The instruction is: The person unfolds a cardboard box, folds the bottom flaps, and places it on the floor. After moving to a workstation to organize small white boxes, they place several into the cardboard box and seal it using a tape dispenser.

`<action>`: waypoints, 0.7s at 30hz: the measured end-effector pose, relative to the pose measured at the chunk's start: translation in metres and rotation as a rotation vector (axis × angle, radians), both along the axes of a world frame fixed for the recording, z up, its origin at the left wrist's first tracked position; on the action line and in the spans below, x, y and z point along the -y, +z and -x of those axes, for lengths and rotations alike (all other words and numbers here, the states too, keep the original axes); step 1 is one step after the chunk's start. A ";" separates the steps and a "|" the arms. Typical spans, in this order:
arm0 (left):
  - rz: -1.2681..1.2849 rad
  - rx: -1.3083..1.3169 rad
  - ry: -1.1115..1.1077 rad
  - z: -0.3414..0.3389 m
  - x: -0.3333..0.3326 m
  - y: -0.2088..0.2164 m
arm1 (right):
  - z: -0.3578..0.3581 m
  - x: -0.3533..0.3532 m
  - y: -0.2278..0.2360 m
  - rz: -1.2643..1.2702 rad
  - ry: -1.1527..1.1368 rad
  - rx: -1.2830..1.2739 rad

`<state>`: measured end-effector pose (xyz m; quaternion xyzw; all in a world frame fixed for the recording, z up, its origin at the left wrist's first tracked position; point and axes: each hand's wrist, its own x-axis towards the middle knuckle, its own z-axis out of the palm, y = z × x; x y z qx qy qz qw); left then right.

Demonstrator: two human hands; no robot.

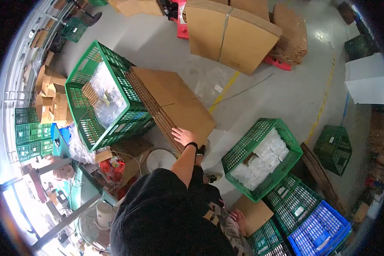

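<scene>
My left hand [182, 135], with a black band at the wrist, lies with its fingers spread on the upper edge of a stack of flattened cardboard boxes [175, 100]. That stack leans against a tall green crate [132, 113]. Lower right, my right hand [239, 218] is at the edge of a brown cardboard sheet [257, 212] and appears to grip it; its fingers show only in part. Between my hands and to the right stands a green crate [248, 147] filled with white plastic-wrapped items [264, 160].
More strapped cardboard [226, 34] stands on a red pallet truck [278, 64] ahead. A blue crate [320, 230] and green crates [292, 198] sit at lower right. On the left are a workbench [87, 183], a fan [91, 226] and a round white lid [160, 160].
</scene>
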<state>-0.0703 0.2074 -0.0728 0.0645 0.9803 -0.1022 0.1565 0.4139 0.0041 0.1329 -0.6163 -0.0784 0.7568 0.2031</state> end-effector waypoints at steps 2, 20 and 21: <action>-0.212 0.011 0.049 -0.008 -0.007 0.001 | 0.005 0.001 0.005 -0.015 0.058 0.063; -0.368 0.643 0.016 0.045 -0.134 0.026 | 0.039 0.033 0.016 0.035 -0.075 0.291; -0.378 0.516 0.028 0.054 -0.133 0.021 | 0.044 0.037 0.012 0.027 -0.093 0.289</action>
